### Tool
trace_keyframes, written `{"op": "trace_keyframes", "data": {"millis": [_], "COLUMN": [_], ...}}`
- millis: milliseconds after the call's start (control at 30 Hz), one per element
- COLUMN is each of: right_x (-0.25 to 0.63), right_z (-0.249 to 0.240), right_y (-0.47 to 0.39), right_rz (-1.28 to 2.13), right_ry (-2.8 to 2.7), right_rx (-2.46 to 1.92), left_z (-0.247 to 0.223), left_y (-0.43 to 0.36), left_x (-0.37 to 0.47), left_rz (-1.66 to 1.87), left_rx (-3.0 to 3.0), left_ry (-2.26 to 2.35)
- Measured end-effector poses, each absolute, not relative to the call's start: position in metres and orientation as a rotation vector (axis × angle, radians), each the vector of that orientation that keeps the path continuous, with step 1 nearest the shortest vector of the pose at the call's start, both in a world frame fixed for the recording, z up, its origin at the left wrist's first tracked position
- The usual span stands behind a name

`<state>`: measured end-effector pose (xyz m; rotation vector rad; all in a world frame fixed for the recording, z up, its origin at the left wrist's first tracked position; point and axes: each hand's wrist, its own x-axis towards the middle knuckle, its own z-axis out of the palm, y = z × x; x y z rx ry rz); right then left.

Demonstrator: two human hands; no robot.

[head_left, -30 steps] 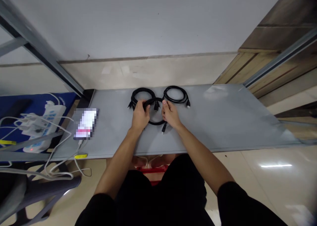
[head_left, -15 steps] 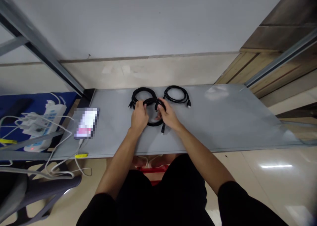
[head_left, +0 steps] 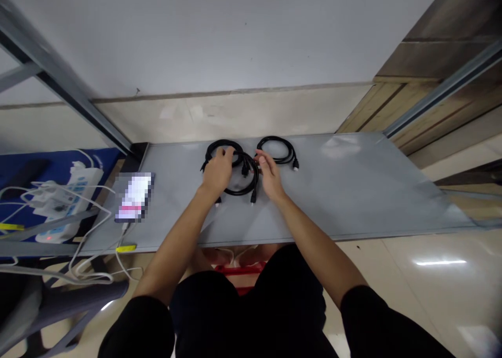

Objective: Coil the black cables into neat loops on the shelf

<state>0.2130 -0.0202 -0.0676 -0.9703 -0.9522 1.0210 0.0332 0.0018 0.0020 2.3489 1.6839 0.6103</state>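
Note:
A coiled black cable with dark plugs lies on the grey table, nearest to me. Partly under its far edge is a second black cable coil at the back left. My left hand rests over the left sides of these two coils, fingers apart and pointing away from me; its fingertips partly hide the cable. Beside the near coil's right edge is my right hand, open, with its fingers loosely stretched and nothing held. Behind it lies a third black cable coil, its light-tipped plug toward the right.
A phone, its screen blurred, lies at the table's left with a white charging cord attached. Further left, a white power strip holds several plugs and cords. Metal posts rise at the table's left and right ends, with a wall behind.
Both hands have let go of the near coil, which now lies flat. My left hand has shifted left, my right hand slightly right, leaving a wider gap. The view has shifted slightly.

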Motion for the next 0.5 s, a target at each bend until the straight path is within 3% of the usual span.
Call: {"op": "trace_keyframes", "data": {"millis": [133,233,500], "right_x": [0.226,0.226,0.224], "right_z": [-0.072,-0.075,-0.079], "right_y": [-0.011,-0.006,0.000], "right_rz": [0.865,0.765,0.697], "right_ry": [-0.893,-0.936,-0.948], "right_rx": [-1.025,-1.090,-1.134], "left_z": [0.027,0.040,0.025], "left_y": [0.047,0.081,0.112], "left_x": [0.021,0.021,0.033], "left_rz": [0.664,0.454,0.063], "left_rx": [2.351,2.344,2.352], "left_ry": [1.707,1.849,1.935]}}
